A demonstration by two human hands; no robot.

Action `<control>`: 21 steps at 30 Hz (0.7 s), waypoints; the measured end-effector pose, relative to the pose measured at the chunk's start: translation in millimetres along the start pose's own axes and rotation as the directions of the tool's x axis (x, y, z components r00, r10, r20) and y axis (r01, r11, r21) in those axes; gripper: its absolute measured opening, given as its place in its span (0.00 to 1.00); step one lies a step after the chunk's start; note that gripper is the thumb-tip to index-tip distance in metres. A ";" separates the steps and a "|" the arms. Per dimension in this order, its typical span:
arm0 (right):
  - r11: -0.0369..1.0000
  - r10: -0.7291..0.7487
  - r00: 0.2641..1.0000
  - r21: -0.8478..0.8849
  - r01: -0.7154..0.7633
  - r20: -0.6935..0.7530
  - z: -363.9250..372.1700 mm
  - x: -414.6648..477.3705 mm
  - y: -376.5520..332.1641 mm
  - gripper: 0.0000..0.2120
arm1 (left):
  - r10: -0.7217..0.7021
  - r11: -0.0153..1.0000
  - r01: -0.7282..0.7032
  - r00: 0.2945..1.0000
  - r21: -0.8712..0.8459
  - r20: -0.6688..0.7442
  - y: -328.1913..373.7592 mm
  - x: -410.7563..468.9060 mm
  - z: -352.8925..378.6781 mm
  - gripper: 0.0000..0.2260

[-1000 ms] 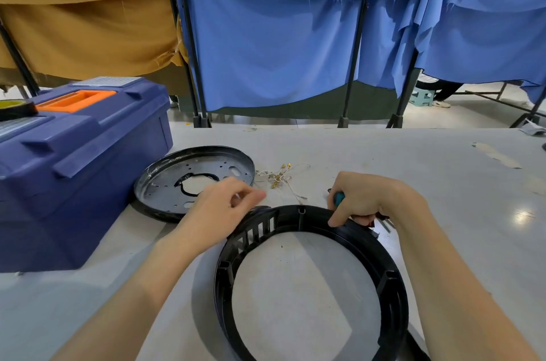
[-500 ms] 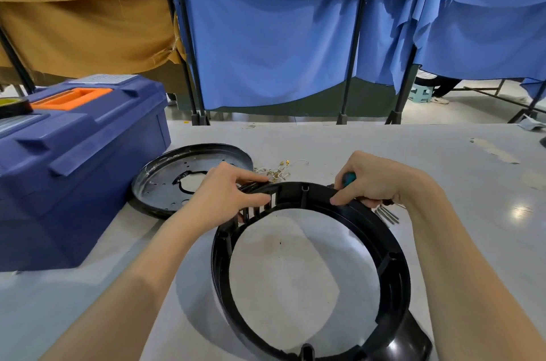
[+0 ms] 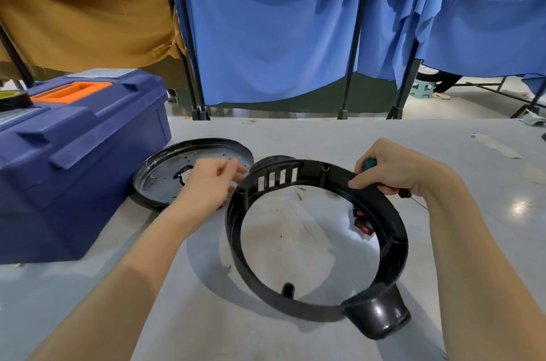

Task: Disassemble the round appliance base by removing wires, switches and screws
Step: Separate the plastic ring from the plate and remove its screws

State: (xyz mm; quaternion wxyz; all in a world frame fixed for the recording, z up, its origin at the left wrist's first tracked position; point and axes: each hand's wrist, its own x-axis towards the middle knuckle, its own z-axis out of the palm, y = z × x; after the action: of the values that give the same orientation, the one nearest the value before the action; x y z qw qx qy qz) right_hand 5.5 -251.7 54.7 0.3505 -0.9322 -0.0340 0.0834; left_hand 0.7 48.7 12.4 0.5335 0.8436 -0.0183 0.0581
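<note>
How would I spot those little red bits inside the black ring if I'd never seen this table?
Right of the big blue toolbox is a black plastic ring, its far rim gripped by the right hand. On the ring's inner wall, just below that hand, sit the small switches: the only red things among all the black plastic.

A pale grey table (image 3: 295,136) carries a blue toolbox (image 3: 74,168) at its left edge and, just beside it, a round dark metal plate (image 3: 165,174) lying flat. Nearer sits a black plastic ring (image 3: 295,301), tilted, with a tiny screw (image 3: 228,266) by its left rim.
</note>
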 end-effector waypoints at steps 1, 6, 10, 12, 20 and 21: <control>1.000 0.024 1.000 0.006 -0.024 -0.013 -2.1 -0.2 2.6 0.07 | -0.014 0.996 0.012 1.000 0.087 0.014 -4.4 -0.9 -1.3 0.12; 0.989 0.129 0.990 0.083 -0.123 -0.064 -8.7 -1.6 11.7 0.10 | -0.135 0.968 0.082 0.967 0.235 0.216 -17.6 -10.2 -7.1 0.13; 0.976 0.147 0.982 0.177 -0.124 -0.122 -13.3 -3.0 14.3 0.08 | -0.228 0.956 0.258 0.953 -0.141 0.200 -18.0 -12.8 -2.7 0.18; 0.973 0.152 0.978 0.194 -0.124 -0.140 -14.4 -3.0 14.6 0.07 | -0.242 0.935 0.282 0.951 -0.215 0.193 -17.9 -10.7 -2.5 0.19; 0.968 0.176 0.959 0.216 -0.128 -0.222 -14.4 -2.9 13.9 0.10 | -0.204 0.969 0.132 0.903 0.206 0.378 -18.7 -18.3 -9.9 0.05; 0.967 0.175 0.957 0.226 -0.122 -0.232 -14.4 -4.0 13.2 0.12 | -0.199 0.969 0.122 0.899 0.215 0.389 -19.3 -19.9 -10.4 0.06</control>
State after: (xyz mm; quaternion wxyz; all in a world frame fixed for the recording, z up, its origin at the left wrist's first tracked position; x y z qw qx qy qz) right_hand 4.2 -271.4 57.2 0.4407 -0.8931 0.0899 -0.0054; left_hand -18.1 65.7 -2.9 0.4402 0.8816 -0.0537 -0.1619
